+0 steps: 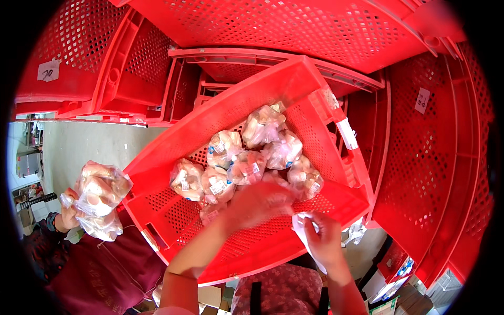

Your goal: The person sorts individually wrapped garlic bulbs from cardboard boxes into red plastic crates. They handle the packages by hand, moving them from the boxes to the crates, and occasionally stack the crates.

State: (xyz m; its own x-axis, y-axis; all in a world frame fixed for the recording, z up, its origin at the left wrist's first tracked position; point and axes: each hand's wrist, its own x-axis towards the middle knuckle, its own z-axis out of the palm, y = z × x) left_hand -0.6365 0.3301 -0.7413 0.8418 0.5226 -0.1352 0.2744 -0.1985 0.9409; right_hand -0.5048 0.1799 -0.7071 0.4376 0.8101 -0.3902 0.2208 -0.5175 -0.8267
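A tilted red plastic crate [252, 240] stands before me. Inside it are several clear, knotted plastic bags of pale produce [263, 125], some bearing printed white labels. My left hand [262, 202], blurred by motion, is over the bags at the near side; whether it touches or holds anything is unclear. At the crate's near right edge, my right hand [325, 236] grips a strip of white paper [305, 236], which hangs down past the wrist. Its fingers are curled around the strip's upper end.
At the left, another person's hand [69, 208] holds up bags of similar pale produce [98, 191] beside the crate. Perforated red crates [283, 27] are behind, with more red crates [425, 157] at the right. Grey floor [94, 141] shows at left.
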